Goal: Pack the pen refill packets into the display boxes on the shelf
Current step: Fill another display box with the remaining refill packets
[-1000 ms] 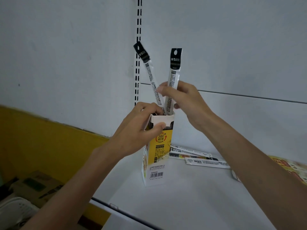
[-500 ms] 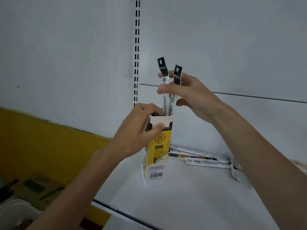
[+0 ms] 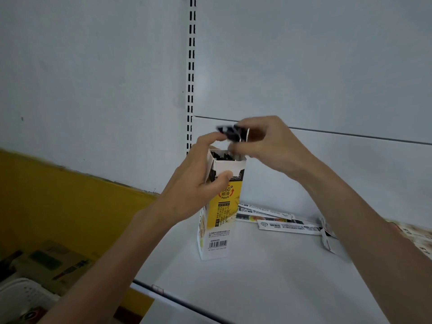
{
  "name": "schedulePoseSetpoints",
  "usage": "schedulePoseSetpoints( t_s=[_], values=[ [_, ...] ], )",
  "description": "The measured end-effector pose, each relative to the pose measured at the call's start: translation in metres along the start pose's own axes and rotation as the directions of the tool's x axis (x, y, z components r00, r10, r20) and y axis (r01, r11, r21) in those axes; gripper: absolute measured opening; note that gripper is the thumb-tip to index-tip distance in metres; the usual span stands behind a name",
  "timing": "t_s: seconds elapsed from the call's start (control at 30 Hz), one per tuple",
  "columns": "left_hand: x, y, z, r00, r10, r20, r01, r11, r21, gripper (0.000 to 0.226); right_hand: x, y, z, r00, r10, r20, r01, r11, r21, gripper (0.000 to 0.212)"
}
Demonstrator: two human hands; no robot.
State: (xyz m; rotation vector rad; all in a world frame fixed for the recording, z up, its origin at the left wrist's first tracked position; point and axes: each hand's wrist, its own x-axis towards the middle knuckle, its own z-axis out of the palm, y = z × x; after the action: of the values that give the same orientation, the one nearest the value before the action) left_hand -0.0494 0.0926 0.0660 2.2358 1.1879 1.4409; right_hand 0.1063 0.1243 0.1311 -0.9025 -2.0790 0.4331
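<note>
The left hand (image 3: 194, 183) grips the upright display box (image 3: 222, 220) near its open top on the shelf (image 3: 268, 277), while the right hand (image 3: 268, 143) pinches, blurred, seemingly two refill packets (image 3: 230, 133) just above the opening.

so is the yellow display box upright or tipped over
Upright: the display box stands on its base on the shelf, open top up, gripped by the left hand.
</note>
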Motion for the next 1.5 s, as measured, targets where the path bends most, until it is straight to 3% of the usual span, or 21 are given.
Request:
schedulePoseSetpoints(
  t_s=[0.07,0.13,0.2,0.27,0.33,0.4,0.5,0.57,0.63,0.7,0.77,0.83,0.93,1.03,1.1,1.2,1.5],
  values=[
    [0.0,0.003,0.0,1.0,0.006,-0.006,-0.006,1.0,-0.007,0.057,-0.001,-0.001,0.001,0.997,0.013,0.077,-0.005,0.994,-0.112,0.009],
    [-0.001,0.003,-0.001,1.0,0.017,-0.016,-0.018,0.999,-0.048,0.06,-0.004,-0.003,-0.003,0.997,0.033,0.069,-0.034,0.999,0.019,0.023],
    [-0.002,0.0,-0.003,0.999,0.026,-0.03,-0.029,0.996,-0.084,0.062,-0.006,-0.005,-0.003,1.0,0.009,0.017,-0.012,0.99,0.143,0.023],
    [-0.001,-0.002,-0.004,0.999,0.023,-0.038,-0.026,0.996,-0.084,0.063,-0.01,-0.008,0.001,0.999,-0.05,0.018,0.049,0.997,0.055,0.016],
    [0.0,-0.001,-0.006,0.999,0.031,-0.037,-0.032,0.999,-0.022,0.057,-0.014,-0.009,0.006,0.992,-0.098,0.081,0.106,0.989,-0.104,0.03],
    [0.001,-0.002,-0.006,0.999,0.018,-0.041,-0.017,0.999,0.04,0.049,-0.016,-0.008,0.006,0.988,-0.104,0.111,0.113,0.99,-0.08,0.039],
    [0.0,-0.006,-0.005,0.998,-0.022,-0.065,0.026,0.998,0.057,0.044,-0.018,0.001,0.002,0.995,-0.083,-0.047,0.091,0.977,0.193,0.031],
    [-0.002,-0.007,-0.006,0.997,-0.036,-0.066,0.039,0.998,0.042,0.032,-0.018,0.023,0.0,0.985,-0.011,-0.17,0.047,0.976,0.211,0.02],
    [-0.001,-0.008,-0.006,0.997,-0.045,-0.058,0.046,0.999,0.026,0.026,-0.022,0.048,-0.003,0.992,0.097,-0.084,-0.108,0.985,-0.135,0.017],
    [0.0,-0.008,-0.005,0.997,-0.056,-0.048,0.057,0.998,0.023,0.023,-0.03,0.075,-0.004,0.922,0.363,0.135,-0.244,0.815,-0.526,0.015],
    [0.001,-0.009,-0.004,0.997,-0.056,-0.052,0.057,0.998,0.019,0.022,-0.044,0.093,0.001,0.77,0.598,0.224,-0.301,0.649,-0.699,0.014],
    [0.001,-0.01,-0.003,0.997,-0.056,-0.06,0.056,0.998,0.013,0.021,-0.055,0.104,0.01,0.698,0.673,0.245,-0.307,0.59,-0.746,0.023],
    [0.0,-0.009,-0.004,0.996,-0.066,-0.065,0.066,0.998,-0.006,0.021,-0.058,0.111,0.02,0.781,0.581,0.23,-0.25,0.628,-0.737,0.022],
    [0.0,-0.008,-0.003,0.995,-0.067,-0.072,0.067,0.998,-0.001,0.021,-0.058,0.111,0.029,0.845,0.424,0.325,-0.202,0.817,-0.54,0.023],
    [-0.001,-0.008,-0.002,0.995,-0.07,-0.074,0.07,0.998,0.005,0.021,-0.057,0.109,0.033,0.839,0.388,0.382,-0.171,0.854,-0.491,0.034],
    [-0.001,-0.008,-0.003,0.995,-0.071,-0.066,0.072,0.997,0.007,0.02,-0.053,0.112,0.033,0.792,0.473,0.387,-0.224,0.814,-0.536,0.051],
    [-0.001,-0.008,-0.003,0.996,-0.046,-0.073,0.047,0.999,0.011,0.02,-0.052,0.102,0.027,0.739,0.511,0.439,-0.181,0.779,-0.601,0.042]
  ],
)
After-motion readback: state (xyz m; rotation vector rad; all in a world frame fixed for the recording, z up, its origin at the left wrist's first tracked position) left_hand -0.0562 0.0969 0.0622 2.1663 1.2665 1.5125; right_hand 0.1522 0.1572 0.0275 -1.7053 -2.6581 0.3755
